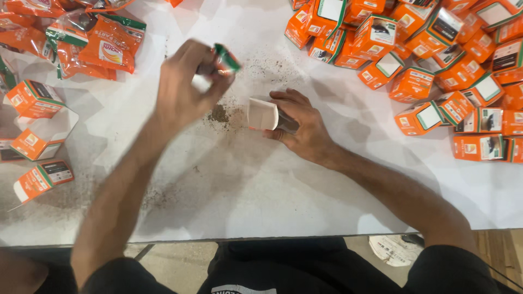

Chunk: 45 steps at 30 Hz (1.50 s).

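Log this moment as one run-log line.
left hand: raised, gripping small green-ended packet | right hand: holding open white-lined carton on white table | right: orange cartons

Open white carton (262,114) on its side — small packet (218,62) aloft

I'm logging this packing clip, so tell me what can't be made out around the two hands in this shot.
1. Head view: the item in the left hand is motion-blurred; only a green-edged packet corner reads, and the fingers cover the rest.
2. Head view: the open box under the right hand shows only its white inside; its far end is hidden by the hand.
3. Head view: the boxes at the right and the pouches at upper left are cut off by the frame edges.
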Available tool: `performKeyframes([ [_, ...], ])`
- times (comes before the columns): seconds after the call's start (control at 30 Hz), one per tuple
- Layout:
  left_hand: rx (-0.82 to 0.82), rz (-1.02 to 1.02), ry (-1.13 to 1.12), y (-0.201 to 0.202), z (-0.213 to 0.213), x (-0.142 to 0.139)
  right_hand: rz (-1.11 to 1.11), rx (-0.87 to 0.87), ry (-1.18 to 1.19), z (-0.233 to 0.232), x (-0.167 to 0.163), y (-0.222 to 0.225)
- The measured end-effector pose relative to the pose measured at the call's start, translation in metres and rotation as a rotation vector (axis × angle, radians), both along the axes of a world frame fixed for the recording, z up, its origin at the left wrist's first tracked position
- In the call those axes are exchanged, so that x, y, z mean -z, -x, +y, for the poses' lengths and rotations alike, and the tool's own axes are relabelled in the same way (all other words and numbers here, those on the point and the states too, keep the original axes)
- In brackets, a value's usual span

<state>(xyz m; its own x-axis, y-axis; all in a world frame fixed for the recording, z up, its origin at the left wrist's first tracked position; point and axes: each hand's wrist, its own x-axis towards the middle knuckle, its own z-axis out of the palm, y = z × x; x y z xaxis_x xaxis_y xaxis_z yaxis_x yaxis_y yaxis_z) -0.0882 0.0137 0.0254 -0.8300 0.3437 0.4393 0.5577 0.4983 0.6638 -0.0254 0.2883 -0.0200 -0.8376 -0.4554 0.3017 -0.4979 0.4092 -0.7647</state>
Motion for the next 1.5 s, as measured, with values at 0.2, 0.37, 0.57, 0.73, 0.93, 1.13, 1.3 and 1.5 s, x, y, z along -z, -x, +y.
performKeyframes([
  [0.2,0.155,0.559,0.048,-0.08,0.02,0.007,0.045,-0.023,0.011,-0.013,0.004,0.002],
  [0.37,0.09,0.472,0.21,-0.074,0.028,0.033,0.067,-0.037,0.022,-0.014,0.004,-0.001],
  [0.57,-0.188,0.245,0.216,-0.083,0.047,0.033,0.086,0.016,0.015,-0.02,0.006,-0.003],
  [0.73,-0.131,-0.195,-0.123,-0.084,0.053,0.034,0.141,0.007,-0.023,-0.022,-0.003,-0.007],
  [0.93,-0.146,-0.515,-0.196,-0.066,0.046,0.042,-0.008,0.05,0.002,-0.024,-0.007,-0.016],
  [1.13,-0.182,-0.347,-0.13,-0.056,0.047,0.043,0.254,0.024,-0.1,-0.026,-0.005,-0.019],
  [1.3,0.12,-0.952,-0.658,-0.058,0.022,0.024,0.337,-0.009,-0.243,-0.028,-0.007,-0.018],
  [1.5,0.023,-0.988,-0.503,-0.05,0.026,0.021,0.309,0.004,-0.177,-0.032,-0.011,-0.016],
])
